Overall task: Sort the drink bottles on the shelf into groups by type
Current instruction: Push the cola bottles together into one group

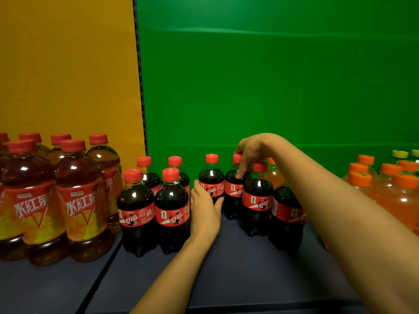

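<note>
Mostly the sorting looks done, judging by how the bottles stand on the shelf. At the left, before the yellow panel, the iced red tea bottles stand in a tight cluster. In the middle, before the green backdrop, the cola bottles form two loose clumps: four close together near the tea, and four more further right, with a gap of bare shelf between them. At the far right the orange soda bottles are grouped, and beyond them a couple of yellow-green caps peep in at the frame edge; what they belong to is too small to tell.

One stray is left: an orange soda bottle stands behind the right cola clump, partly hidden by the right arm. It probably needs to join the orange group, and the two cola clumps could be closed up.

The left hand lies open and flat against the side of a rear cola bottle, fingers extended, touching rather than gripping. The right hand reaches over from above, its fingers curled around the cap and neck of the neighbouring cola bottle, apparently pinching it.
</note>
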`<state>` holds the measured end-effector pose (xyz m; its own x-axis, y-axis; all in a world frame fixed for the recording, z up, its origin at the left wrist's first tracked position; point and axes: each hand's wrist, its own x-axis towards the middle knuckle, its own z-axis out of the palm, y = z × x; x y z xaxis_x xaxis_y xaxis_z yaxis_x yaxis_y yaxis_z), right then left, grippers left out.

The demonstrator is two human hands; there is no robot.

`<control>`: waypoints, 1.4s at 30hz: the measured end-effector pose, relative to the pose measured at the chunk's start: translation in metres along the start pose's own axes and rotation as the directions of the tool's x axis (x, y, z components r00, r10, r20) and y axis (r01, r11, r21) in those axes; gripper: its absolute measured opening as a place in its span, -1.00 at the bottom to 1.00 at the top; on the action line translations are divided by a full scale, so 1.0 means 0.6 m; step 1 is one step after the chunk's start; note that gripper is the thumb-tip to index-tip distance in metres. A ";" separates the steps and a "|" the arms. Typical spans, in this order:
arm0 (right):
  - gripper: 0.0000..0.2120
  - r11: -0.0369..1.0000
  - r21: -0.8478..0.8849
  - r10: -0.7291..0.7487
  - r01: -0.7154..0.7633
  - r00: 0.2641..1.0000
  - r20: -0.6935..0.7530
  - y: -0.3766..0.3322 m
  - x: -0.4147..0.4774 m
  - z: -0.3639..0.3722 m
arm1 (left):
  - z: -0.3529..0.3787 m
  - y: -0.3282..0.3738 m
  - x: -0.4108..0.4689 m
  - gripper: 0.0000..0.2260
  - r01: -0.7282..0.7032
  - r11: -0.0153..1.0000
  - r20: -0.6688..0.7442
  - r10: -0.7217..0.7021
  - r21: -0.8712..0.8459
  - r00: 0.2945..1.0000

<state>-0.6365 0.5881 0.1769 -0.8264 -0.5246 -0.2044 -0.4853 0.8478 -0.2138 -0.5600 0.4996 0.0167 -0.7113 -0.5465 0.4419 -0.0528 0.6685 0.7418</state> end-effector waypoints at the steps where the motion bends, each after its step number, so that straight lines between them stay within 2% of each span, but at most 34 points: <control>1: -0.42 1.000 -0.003 0.002 -0.002 1.000 -0.003 0.000 -0.001 0.000 | 0.000 -0.001 0.000 -0.36 0.000 1.000 0.001 0.000 0.000 1.000; 9: -0.38 0.998 0.066 -0.008 0.011 0.999 -0.037 0.004 -0.004 0.007 | -0.006 0.006 -0.008 -0.27 0.016 1.000 0.046 -0.015 -0.017 0.999; 11: -0.37 0.991 0.125 -0.037 0.048 0.995 -0.090 0.006 -0.010 0.009 | -0.009 0.006 -0.012 -0.26 0.015 1.000 0.064 -0.013 -0.028 0.998; 13: -0.41 0.987 0.117 -0.085 0.111 0.975 -0.207 0.011 -0.022 0.006 | -0.011 0.004 -0.018 -0.27 -0.003 1.000 0.092 0.004 -0.007 0.996; 17: -0.49 0.976 0.067 -0.151 0.206 0.869 -0.471 0.031 -0.079 0.003 | -0.017 0.007 -0.042 -0.29 -0.098 0.995 0.099 0.094 0.036 0.991; 20: -0.62 0.954 0.089 -0.167 0.285 0.757 -0.631 0.065 -0.131 0.026 | -0.026 0.019 -0.069 -0.34 -0.275 0.961 0.032 0.275 0.002 0.961; 22: -0.65 0.933 0.126 -0.152 0.338 0.686 -0.711 0.091 -0.158 0.057 | -0.027 0.030 -0.079 -0.37 -0.353 0.934 0.056 0.355 -0.051 0.933; 26: -0.59 0.888 0.210 -0.052 0.409 0.544 -0.838 0.136 -0.181 0.137 | -0.006 0.046 -0.072 -0.29 -0.265 0.953 0.194 0.291 -0.147 0.937; 29: -0.49 0.875 0.255 0.029 0.411 0.482 -0.876 0.159 -0.185 0.191 | 0.013 0.055 -0.063 -0.30 -0.184 0.969 0.226 0.219 -0.164 0.949; 32: -0.39 0.848 0.325 0.080 0.419 0.504 -0.860 0.168 -0.181 0.236 | 0.026 0.061 -0.063 -0.39 -0.147 0.975 0.209 0.181 -0.166 0.961; 38: -0.25 0.725 0.529 0.113 0.441 0.682 -0.723 0.174 -0.148 0.291 | 0.026 0.063 -0.069 -0.44 -0.138 0.975 0.196 0.172 -0.176 0.965; 42: -0.28 0.727 0.538 0.115 0.427 0.696 -0.708 0.180 -0.142 0.301 | 0.003 0.052 -0.081 -0.40 -0.108 0.967 0.209 0.158 -0.229 0.965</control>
<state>-0.5672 0.7104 -0.0013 -0.8334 -0.2133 0.5099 -0.5524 0.3502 -0.7565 -0.5283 0.5478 0.0178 -0.8412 -0.3168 0.4382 0.1865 0.5905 0.7851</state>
